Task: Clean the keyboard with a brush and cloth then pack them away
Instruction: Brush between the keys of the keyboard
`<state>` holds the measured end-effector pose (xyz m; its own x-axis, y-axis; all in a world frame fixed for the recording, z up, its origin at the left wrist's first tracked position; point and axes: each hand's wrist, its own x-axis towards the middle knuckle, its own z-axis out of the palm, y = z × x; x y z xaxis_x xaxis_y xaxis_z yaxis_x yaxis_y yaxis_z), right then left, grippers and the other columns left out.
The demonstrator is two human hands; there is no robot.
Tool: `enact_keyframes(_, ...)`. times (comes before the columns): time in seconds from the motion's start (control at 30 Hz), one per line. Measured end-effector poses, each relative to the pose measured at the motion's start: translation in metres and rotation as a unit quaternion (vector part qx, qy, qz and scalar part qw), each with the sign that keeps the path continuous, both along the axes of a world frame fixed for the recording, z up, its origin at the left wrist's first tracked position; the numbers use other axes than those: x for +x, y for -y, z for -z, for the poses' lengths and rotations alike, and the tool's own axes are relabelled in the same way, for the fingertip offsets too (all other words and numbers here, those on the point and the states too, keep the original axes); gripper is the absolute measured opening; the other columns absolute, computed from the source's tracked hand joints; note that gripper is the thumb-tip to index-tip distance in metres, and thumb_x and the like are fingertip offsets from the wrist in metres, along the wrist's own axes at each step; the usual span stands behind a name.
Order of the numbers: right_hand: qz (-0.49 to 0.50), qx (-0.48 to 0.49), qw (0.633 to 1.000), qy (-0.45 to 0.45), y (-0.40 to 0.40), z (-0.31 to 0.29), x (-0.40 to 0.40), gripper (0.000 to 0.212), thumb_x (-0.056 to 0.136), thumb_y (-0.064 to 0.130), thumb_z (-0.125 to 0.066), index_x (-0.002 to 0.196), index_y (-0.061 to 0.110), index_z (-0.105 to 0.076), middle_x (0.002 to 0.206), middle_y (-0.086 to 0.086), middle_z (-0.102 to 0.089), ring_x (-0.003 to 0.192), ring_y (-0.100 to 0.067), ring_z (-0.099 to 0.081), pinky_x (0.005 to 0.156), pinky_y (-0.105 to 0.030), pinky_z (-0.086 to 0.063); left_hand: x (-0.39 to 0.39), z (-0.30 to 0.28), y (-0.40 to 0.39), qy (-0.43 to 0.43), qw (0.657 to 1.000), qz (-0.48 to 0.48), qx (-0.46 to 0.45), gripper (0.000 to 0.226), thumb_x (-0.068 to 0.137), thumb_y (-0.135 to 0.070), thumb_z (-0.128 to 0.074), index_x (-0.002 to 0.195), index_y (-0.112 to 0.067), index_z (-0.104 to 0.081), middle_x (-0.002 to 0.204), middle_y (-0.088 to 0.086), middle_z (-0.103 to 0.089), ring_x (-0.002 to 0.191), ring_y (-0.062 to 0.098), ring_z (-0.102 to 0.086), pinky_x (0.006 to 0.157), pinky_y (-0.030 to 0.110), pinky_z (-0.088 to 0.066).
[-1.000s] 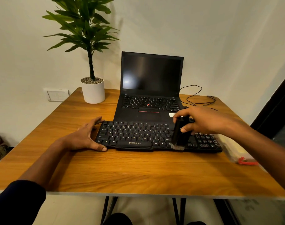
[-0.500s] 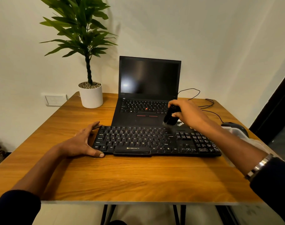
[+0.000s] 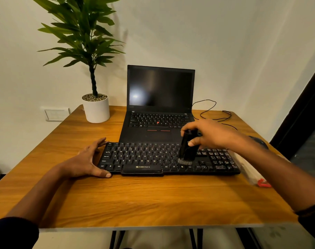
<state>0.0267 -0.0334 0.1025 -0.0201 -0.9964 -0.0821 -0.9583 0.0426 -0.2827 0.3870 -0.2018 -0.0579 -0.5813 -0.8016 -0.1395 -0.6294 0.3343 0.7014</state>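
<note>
A black keyboard (image 3: 144,157) lies across the middle of the wooden table (image 3: 135,200). My right hand (image 3: 208,134) grips a black brush (image 3: 186,150) by its top. The brush stands nearly upright, its pale bristles down on the keys right of the letter block. My left hand (image 3: 86,162) rests on the table against the keyboard's left end, fingers straight along the far corner and thumb at the near corner. No cloth is plainly visible.
An open black laptop (image 3: 158,114) stands just behind the keyboard. A potted plant (image 3: 96,108) sits at the back left. A black cable (image 3: 212,112) loops at the back right. A clear pouch with a red tab (image 3: 261,182) and a dark mouse (image 3: 259,141) lie right of the keyboard.
My right hand drew the brush from the keyboard's near edge back to its far edge, then brought it down again onto the lower key rows. My left hand stayed at the keyboard's left end.
</note>
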Motion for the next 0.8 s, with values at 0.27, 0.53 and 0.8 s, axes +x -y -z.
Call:
enact_keyframes(0.27, 0.086, -0.126, 0.988, 0.020, 0.018, 0.002, -0.035, 0.039, 0.087, 0.015, -0.067, 0.121, 0.025, -0.052, 0.117, -0.008, -0.062, 0.085, -0.020, -0.064, 0.078, -0.035, -0.055, 0.001, 0.003, 0.002, -0.009, 1.000, -0.002, 0.001, 0.130, 0.041, -0.063, -0.093, 0.138, -0.071, -0.006, 0.151, 0.000, -0.028, 0.134, 0.024, -0.036, 0.106, 0.053, -0.043)
enact_keyframes(0.53, 0.084, -0.109, 0.990, 0.015, 0.026, 0.030, -0.051, 0.030, 0.086, 0.014, -0.066, 0.104, 0.037, -0.058, 0.113, -0.001, -0.060, 0.097, -0.021, -0.059, 0.080, -0.036, -0.053, 0.002, 0.005, 0.003, -0.013, 1.000, 0.003, 0.000, 0.130, 0.042, -0.063, -0.092, 0.138, -0.070, -0.005, 0.150, -0.002, -0.029, 0.133, 0.021, -0.036, 0.106, 0.052, -0.043)
enact_keyframes(0.8, 0.104, -0.073, 0.990, -0.064, 0.009, 0.012, -0.074, 0.031, 0.085, 0.007, -0.067, 0.114, 0.017, -0.062, 0.117, -0.004, -0.062, 0.098, -0.020, -0.056, 0.079, -0.029, -0.042, 0.002, 0.006, 0.004, -0.014, 1.000, 0.001, 0.003, 0.131, 0.042, -0.062, -0.093, 0.139, -0.070, -0.005, 0.150, -0.002, -0.028, 0.133, 0.021, -0.035, 0.106, 0.052, -0.043)
